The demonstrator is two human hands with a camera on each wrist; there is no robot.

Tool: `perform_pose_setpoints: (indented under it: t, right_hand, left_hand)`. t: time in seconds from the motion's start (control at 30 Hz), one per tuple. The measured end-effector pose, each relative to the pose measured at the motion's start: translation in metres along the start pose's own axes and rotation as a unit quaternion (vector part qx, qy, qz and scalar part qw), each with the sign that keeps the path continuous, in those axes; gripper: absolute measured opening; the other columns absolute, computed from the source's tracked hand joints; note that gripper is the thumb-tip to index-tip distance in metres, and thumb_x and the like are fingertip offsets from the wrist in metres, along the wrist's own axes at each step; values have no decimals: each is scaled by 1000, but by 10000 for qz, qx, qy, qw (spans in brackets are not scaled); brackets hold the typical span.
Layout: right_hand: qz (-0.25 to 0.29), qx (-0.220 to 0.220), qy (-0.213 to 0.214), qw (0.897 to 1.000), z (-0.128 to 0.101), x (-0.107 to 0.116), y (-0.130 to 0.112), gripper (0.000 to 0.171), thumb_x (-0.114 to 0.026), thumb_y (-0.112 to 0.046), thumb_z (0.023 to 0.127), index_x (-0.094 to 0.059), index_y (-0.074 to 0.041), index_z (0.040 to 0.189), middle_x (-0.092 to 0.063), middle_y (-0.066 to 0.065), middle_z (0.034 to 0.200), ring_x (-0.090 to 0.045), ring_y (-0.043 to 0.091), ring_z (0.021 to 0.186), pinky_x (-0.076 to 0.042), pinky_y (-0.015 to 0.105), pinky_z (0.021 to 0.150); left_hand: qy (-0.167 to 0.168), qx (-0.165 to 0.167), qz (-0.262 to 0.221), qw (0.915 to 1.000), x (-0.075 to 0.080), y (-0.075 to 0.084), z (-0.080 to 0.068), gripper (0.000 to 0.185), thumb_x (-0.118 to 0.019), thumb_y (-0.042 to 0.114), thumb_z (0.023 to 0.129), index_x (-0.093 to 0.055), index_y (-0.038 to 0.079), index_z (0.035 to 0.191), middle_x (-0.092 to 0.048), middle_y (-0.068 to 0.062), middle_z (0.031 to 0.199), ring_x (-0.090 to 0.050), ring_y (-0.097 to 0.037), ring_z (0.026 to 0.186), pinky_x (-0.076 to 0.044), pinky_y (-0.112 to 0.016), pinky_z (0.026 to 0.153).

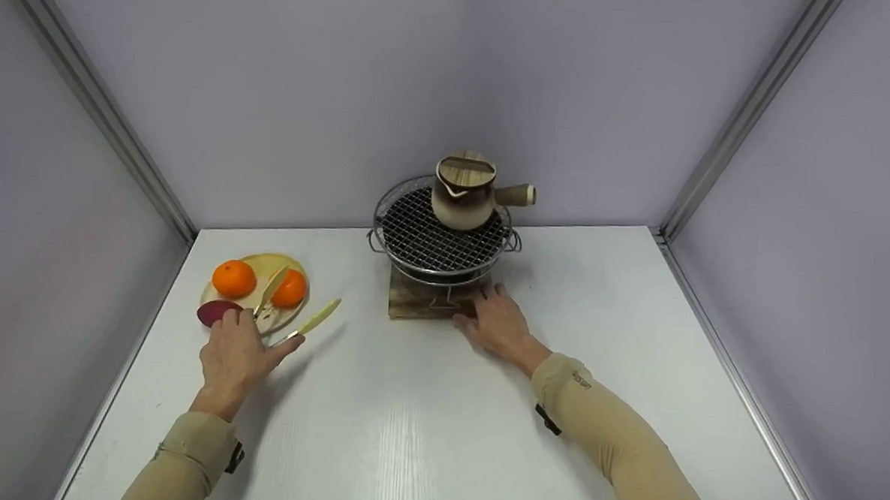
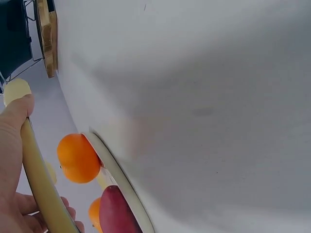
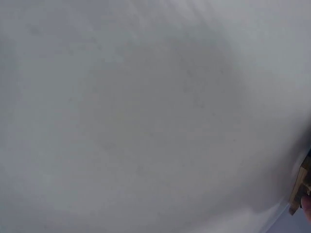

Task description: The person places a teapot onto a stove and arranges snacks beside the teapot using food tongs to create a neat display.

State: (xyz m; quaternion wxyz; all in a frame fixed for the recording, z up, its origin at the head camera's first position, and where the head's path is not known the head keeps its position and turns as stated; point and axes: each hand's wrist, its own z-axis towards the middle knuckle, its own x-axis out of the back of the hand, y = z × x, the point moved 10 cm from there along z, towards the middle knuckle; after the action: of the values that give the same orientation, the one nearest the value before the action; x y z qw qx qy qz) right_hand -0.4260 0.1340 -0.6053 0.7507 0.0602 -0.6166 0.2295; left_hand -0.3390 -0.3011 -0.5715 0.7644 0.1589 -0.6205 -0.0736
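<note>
In the head view my left hand point(image 1: 236, 353) grips a pair of tongs with flat yellowish arms point(image 1: 318, 317), spread in a V. One arm overlaps an orange point(image 1: 290, 288) on the plate point(image 1: 258, 261); the other points past the plate's right side. The left wrist view shows my thumb on one arm of the tongs point(image 2: 41, 179), other fingers curled behind. My right hand point(image 1: 500, 324) holds the front right corner of the wooden base point(image 1: 413, 301) under a round wire-topped grill point(image 1: 430, 238). Its thumb lies at the front edge, its fingers at the right side.
A second orange point(image 1: 234, 278) and a dark red oval, like a sweet potato point(image 1: 215, 313), lie on the plate. A lidded brown-and-cream pot point(image 1: 462, 206) stands on the grill, its handle pointing right. Pale walls point(image 1: 331, 110) enclose the white table point(image 1: 378, 397) behind and at both sides.
</note>
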Motion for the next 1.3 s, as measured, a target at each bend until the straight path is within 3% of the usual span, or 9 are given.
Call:
perform_pose_setpoints:
  t: [0.33, 0.67, 0.93, 1.3]
  right_hand:
    - [-78, -75, -247, 9996, 2, -3, 1, 76, -65, -58, 109, -60, 4, 153, -60, 27, 156, -62, 46, 134, -56, 57, 114]
    - [-99, -120, -317, 9994, 1, -5, 2, 79, -63, -60, 109, -58, 3, 156, -58, 28, 160, -61, 47, 138, -55, 57, 118]
    - [-122, -160, -277, 9994, 3, -2, 1, 80, -67, -59, 108, -60, 6, 153, -60, 28, 158, -60, 50, 140, -53, 58, 119]
    - [-4, -270, -433, 9987, 1, -4, 3, 86, -69, -64, 105, -55, 1, 160, -53, 27, 167, -57, 52, 146, -53, 61, 121]
  left_hand:
    - [211, 418, 16, 9989, 5, -10, 4, 88, -90, 71, 82, -56, -7, 104, -56, -28, 100, -59, -47, 86, -52, -52, 60]
    - [0, 679, 88, 9977, -1, -16, 12, 88, -86, 72, 84, -56, -8, 106, -58, -29, 102, -59, -45, 83, -52, -51, 60]
    - [-84, 681, 221, 9974, -8, -16, 19, 92, -83, 73, 86, -58, -13, 106, -61, -35, 104, -65, -51, 82, -58, -59, 62]
    - [-247, 786, 380, 9959, -17, -18, 25, 89, -82, 70, 89, -59, -15, 104, -61, -34, 100, -65, -46, 75, -56, -55, 62]
